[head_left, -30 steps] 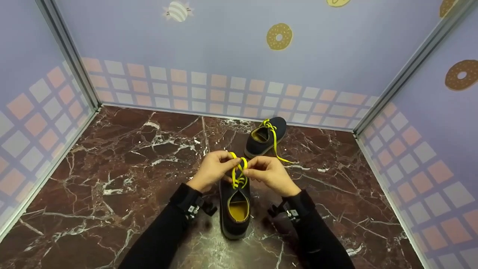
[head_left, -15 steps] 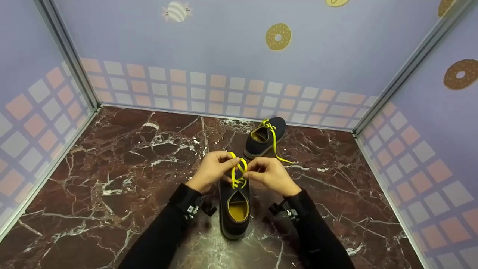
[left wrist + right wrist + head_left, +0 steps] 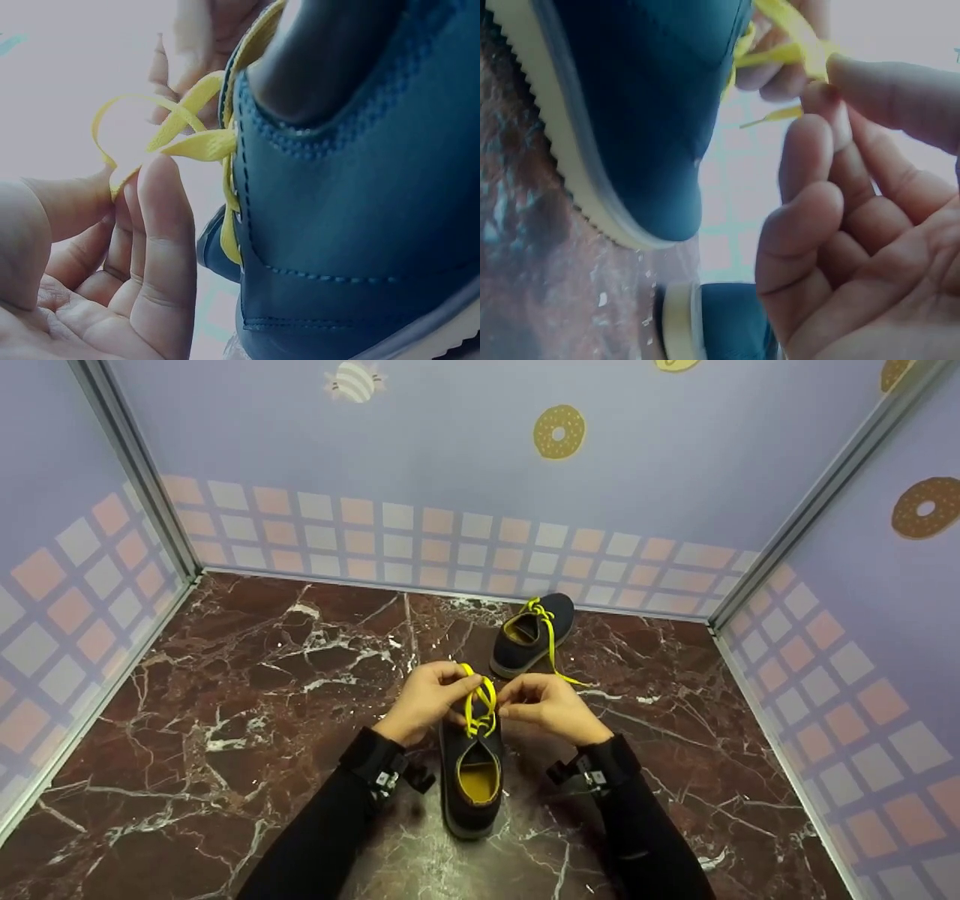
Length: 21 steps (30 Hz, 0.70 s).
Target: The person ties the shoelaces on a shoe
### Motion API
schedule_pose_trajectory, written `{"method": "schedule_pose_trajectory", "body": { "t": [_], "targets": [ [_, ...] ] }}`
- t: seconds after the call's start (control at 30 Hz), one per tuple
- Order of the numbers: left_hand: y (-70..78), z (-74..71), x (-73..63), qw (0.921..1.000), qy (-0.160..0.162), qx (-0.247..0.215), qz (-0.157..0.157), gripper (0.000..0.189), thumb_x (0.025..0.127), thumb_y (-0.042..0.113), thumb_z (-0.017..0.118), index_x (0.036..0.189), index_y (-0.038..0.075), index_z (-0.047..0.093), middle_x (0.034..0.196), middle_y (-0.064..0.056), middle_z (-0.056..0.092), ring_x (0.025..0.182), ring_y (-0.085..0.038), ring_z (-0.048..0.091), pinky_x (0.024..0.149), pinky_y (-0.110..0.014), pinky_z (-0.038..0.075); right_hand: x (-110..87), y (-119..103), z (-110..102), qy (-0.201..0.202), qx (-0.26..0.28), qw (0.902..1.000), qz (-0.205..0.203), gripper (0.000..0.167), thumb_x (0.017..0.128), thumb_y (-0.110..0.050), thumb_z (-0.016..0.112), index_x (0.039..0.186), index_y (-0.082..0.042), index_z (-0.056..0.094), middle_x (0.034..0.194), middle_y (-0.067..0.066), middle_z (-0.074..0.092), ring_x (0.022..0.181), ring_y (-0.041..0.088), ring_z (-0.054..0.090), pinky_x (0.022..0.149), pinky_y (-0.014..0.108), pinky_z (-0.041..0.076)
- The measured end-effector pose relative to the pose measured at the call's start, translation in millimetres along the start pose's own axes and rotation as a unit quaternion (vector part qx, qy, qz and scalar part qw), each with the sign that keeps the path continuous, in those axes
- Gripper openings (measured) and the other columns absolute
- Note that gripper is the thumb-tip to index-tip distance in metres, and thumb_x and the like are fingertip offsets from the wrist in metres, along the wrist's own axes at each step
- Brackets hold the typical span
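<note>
A dark shoe (image 3: 474, 817) with a yellow lining stands on the floor, its heel toward me. Its yellow shoelace (image 3: 490, 691) forms a loop above the eyelets. My left hand (image 3: 426, 701) pinches the shoelace on the left side; the left wrist view shows the lace (image 3: 191, 146) between thumb and fingers. On the loop's right side, my right hand (image 3: 551, 709) pinches the lace (image 3: 814, 64) between thumb and forefinger, its other fingers curled beneath. A thin lace end (image 3: 772, 116) pokes out beside these fingers. The hands partly cover the shoe's toe.
A second dark shoe (image 3: 517, 655) stands behind, near the back wall, its yellow lace (image 3: 553, 649) trailing onto the floor. Brown marbled floor (image 3: 300, 765) spreads around. Lilac panels with grey posts (image 3: 139, 465) enclose the back and both sides.
My right hand has shifted slightly to the right, and the loop's right side has shifted with it. The left hand and both shoes look unmoved.
</note>
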<state>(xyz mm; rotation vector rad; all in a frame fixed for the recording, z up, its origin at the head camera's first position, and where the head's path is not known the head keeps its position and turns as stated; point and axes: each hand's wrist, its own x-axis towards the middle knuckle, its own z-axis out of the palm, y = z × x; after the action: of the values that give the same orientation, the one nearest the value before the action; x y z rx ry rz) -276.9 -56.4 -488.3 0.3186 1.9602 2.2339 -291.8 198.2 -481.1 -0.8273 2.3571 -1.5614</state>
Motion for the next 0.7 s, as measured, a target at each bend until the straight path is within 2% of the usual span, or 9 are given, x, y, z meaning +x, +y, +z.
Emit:
{"method": "schedule_pose_trajectory", "body": {
  "t": [0.17, 0.37, 0.47, 0.6, 0.7],
  "targets": [
    [-1.7, -0.2, 0.8, 1.0, 0.001, -0.003, 0.005, 0.032, 0.106, 0.014, 0.079, 0.106, -0.017, 0.069, 0.09, -0.019, 0.073, 0.067, -0.019, 0.069, 0.052, -0.026, 0.061, 3.7, 11.7, 2.5, -0.024, -0.003, 0.9995, 0.021, 0.016, 0.097, -0.015, 0.087, 0.11, -0.007, 0.085, 0.099, 0.007, 0.081, 0.087, 0.017, 0.072, 0.077, 0.026, 0.06],
    [-2.1, -0.3, 1.0, 1.0, -0.002, 0.001, 0.008, 0.029, 0.106, 0.015, 0.079, 0.103, -0.013, 0.072, 0.096, -0.026, 0.075, 0.066, -0.019, 0.07, 0.052, -0.026, 0.061, 7.0, 17.4, 8.9, -0.046, -0.008, 0.9989, 0.004, 0.024, 0.096, -0.017, 0.089, 0.115, -0.003, 0.085, 0.1, 0.004, 0.082, 0.085, 0.014, 0.071, 0.076, 0.024, 0.058],
    [-2.0, 0.0, 1.1, 1.0, -0.001, -0.001, 0.003, 0.026, 0.106, 0.015, 0.079, 0.1, -0.009, 0.073, 0.097, -0.026, 0.075, 0.07, -0.021, 0.072, 0.052, -0.026, 0.061, 7.6, 18.4, 11.3, -0.048, -0.005, 0.9988, -0.01, 0.022, 0.096, -0.016, 0.089, 0.115, -0.005, 0.085, 0.102, 0.003, 0.081, 0.086, 0.013, 0.07, 0.077, 0.024, 0.057],
    [-2.3, 0.3, 1.5, 1.0, -0.001, -0.003, -0.002, 0.024, 0.107, 0.015, 0.078, 0.102, -0.009, 0.073, 0.093, -0.016, 0.075, 0.074, -0.021, 0.072, 0.052, -0.026, 0.061, 8.2, 20.8, 13.9, -0.049, -0.003, 0.9983, -0.031, 0.017, 0.096, -0.014, 0.089, 0.113, -0.012, 0.087, 0.102, 0.002, 0.078, 0.086, 0.014, 0.067, 0.076, 0.024, 0.055],
    [-2.6, 0.4, 1.7, 1.0, -0.001, 0.001, -0.002, 0.023, 0.107, 0.014, 0.078, 0.102, -0.007, 0.074, 0.092, -0.009, 0.073, 0.072, -0.019, 0.071, 0.052, -0.025, 0.061, 8.8, 23.1, 15.5, -0.046, 0.005, 0.9982, -0.037, 0.018, 0.095, -0.011, 0.089, 0.113, -0.013, 0.088, 0.102, 0.004, 0.077, 0.087, 0.015, 0.065, 0.075, 0.024, 0.053]
  ]
}}
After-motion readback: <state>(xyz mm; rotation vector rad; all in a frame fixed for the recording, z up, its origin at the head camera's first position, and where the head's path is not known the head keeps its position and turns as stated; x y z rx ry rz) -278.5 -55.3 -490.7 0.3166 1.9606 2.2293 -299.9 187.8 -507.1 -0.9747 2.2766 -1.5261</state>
